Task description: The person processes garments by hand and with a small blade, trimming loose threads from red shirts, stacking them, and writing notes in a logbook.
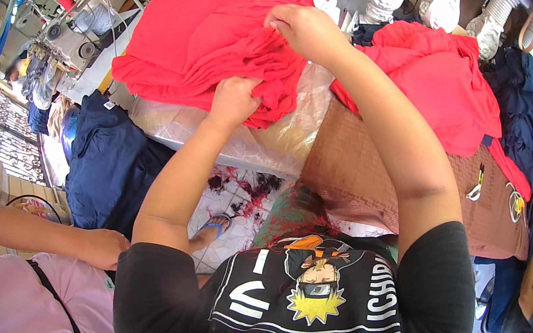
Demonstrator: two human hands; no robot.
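Observation:
A thick stack of red garments (pixel 211 29), folds showing along its near right side, lies on a plastic-covered table (pixel 270 143). My left hand (pixel 235 99) is closed on the red cloth at the stack's near edge, its thumb toward the folds. Farther off and to the right, my right hand (pixel 299 31) pinches the red cloth at the stack's right side, fingertips bent down. A second, looser pile of red garments (pixel 422 79) rests to the right, beyond my right forearm.
Brown cloth (pixel 363 159) covers the right-hand table, with thread snips (pixel 477 184) on it. Navy garments are heaped at far right (pixel 527 108) and at left (pixel 109 172). A sewing machine (pixel 72 44) stands at left. Close at lower left is a co-worker's hand (pixel 105 247). Scraps litter the floor (pixel 235 196).

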